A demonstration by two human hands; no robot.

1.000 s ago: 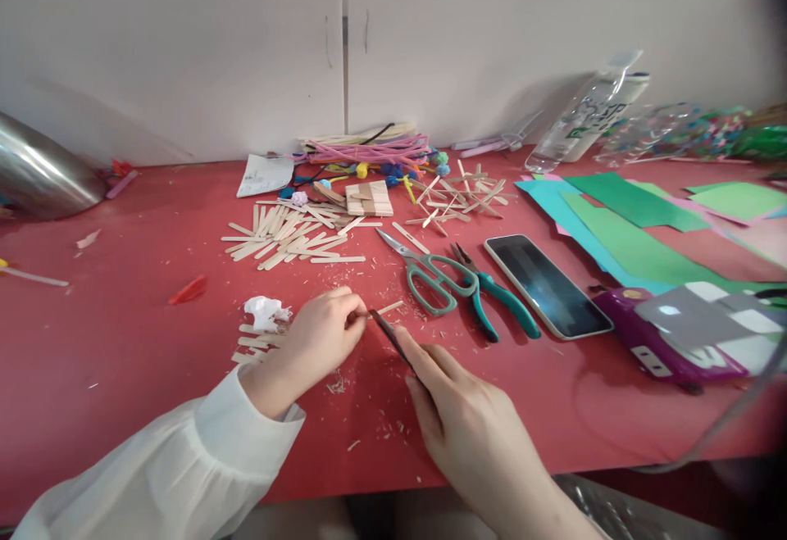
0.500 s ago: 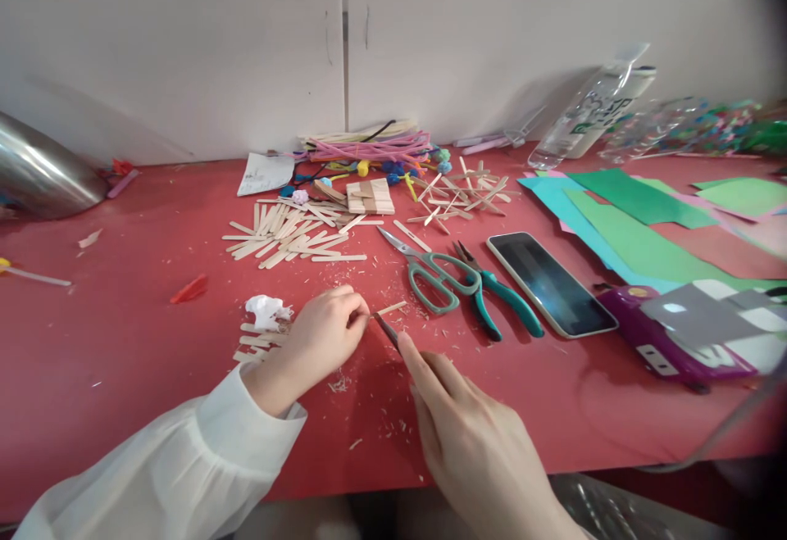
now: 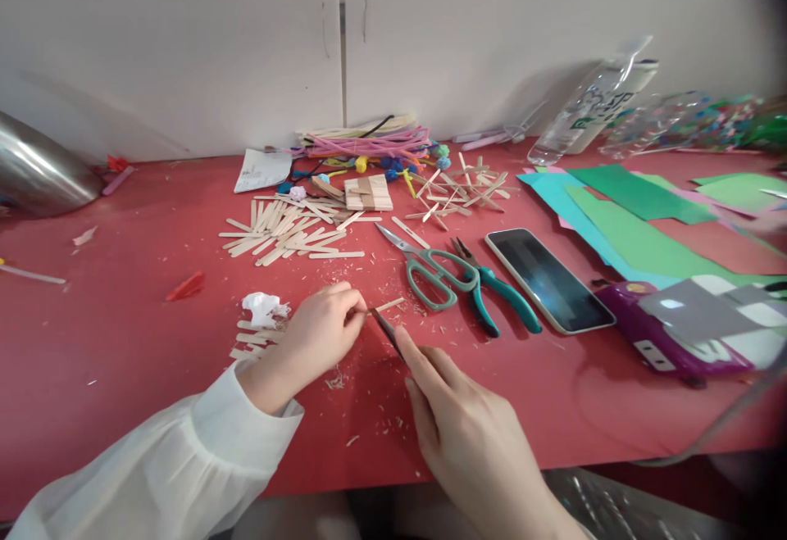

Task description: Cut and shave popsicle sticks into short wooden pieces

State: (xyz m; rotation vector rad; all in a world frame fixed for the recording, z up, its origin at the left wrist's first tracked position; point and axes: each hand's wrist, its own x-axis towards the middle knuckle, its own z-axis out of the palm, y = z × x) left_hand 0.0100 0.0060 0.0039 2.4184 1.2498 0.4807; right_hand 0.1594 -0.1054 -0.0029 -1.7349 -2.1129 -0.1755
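My left hand is closed in a pinch on a thin wooden craft stick that lies on the red table. My right hand grips a slim dark blade, index finger stretched along its back; the blade's tip meets the stick just beside my left fingertips. Fine wood shavings are scattered around both hands. Several short cut stick pieces and a crumpled white paper scrap lie just left of my left hand.
Green-handled scissors, teal-handled pliers and a phone lie right of the hands. Behind are a pile of craft sticks, pipe cleaners, coloured paper, a purple device, and a metal bowl far left.
Almost nothing has moved; my right hand and the blade shifted slightly back and forth against the stick while my left hand kept its pinch.
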